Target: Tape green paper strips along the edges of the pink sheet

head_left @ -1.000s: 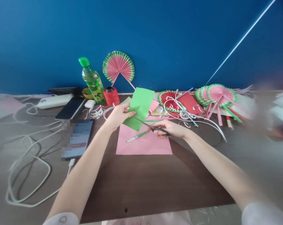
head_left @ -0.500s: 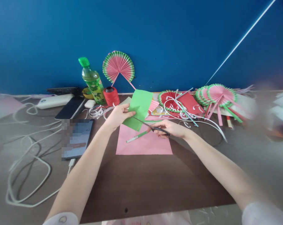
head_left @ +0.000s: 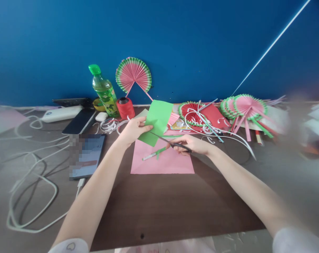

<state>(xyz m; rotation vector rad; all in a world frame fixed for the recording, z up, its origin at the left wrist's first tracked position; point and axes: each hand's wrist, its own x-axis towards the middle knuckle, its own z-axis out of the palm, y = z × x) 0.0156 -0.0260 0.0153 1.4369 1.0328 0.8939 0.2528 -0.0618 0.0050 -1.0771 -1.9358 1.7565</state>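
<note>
Pinched between the thumb and fingers of my left hand (head_left: 135, 130) is a sheet of green paper (head_left: 159, 114), held up off the table and bent at its lower part. My right hand (head_left: 187, 144) grips a pair of dark-handled scissors (head_left: 180, 144), whose blades point left across the lower part of the green paper, close to my left fingers. Beneath both hands lies a pink paper sheet (head_left: 163, 167). A green strip with a whitish part (head_left: 151, 154) rests on it, with a small green scrap (head_left: 157, 154) at the strip.
At the back left stand a green bottle (head_left: 103, 92) and a red thread spool (head_left: 125, 109). A phone (head_left: 92, 158) and white cables (head_left: 56, 191) lie left. Folded paper fans (head_left: 250, 105) lie right; another fan (head_left: 133, 74) leans on the blue wall.
A small green piece has come off the paper's lower corner and dropped onto the strip on the pink sheet. Both hands have stayed nearly in place.
</note>
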